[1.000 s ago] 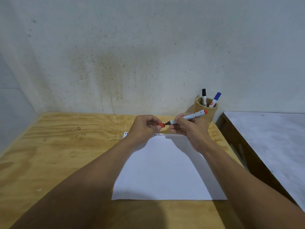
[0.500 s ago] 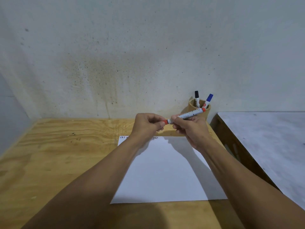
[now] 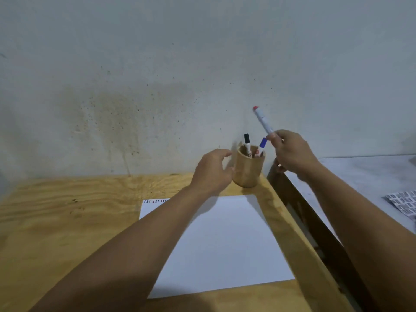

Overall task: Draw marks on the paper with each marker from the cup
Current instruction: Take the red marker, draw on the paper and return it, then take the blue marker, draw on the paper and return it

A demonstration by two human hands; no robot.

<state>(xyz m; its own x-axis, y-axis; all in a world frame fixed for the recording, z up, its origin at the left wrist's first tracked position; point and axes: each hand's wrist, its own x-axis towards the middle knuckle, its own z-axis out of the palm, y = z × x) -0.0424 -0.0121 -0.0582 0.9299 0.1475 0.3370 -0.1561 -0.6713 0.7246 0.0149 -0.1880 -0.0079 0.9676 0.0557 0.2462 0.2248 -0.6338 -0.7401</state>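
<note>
Two markers in cup, frame centre-right | right hand grips red marker | left hand loosely cupped beside cup, empty | steady cup, drop marker in vertically.

A wooden table stands by a spotty wall. Beside it is a grey table with a patterned cloth.

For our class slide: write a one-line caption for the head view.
Right hand lifts a red marker above the wooden cup; left hand reaches beside it.
</note>
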